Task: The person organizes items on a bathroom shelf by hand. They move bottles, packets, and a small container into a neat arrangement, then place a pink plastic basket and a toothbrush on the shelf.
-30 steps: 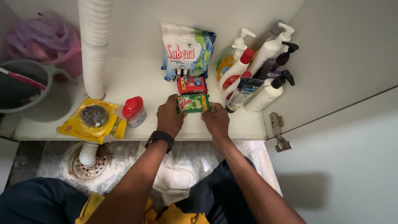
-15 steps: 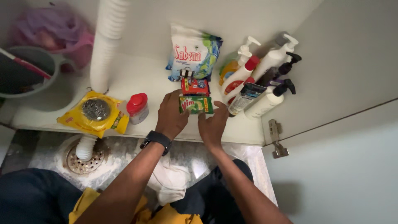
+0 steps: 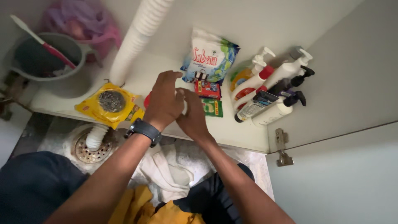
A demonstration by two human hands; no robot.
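My left hand, with a black watch on its wrist, hovers over the white shelf with curled fingers. My right hand presses against it from the right, and nothing shows in either hand. A green soap packet lies flat just right of my right hand, half hidden by it. Behind it lies a red packet, then a white and blue pouch leaning on the back wall. Only the red edge of a red-capped jar peeks out from behind my left hand.
Several pump and squeeze bottles lean in the right corner. A yellow packet with a steel scrubber lies at the left, near a white ribbed pipe. A grey tub with a brush, a floor drain and a door hinge are nearby.
Both hands have let go of the green soap packet, lifted off the shelf and come together to its left. The camera has tilted and shifted.
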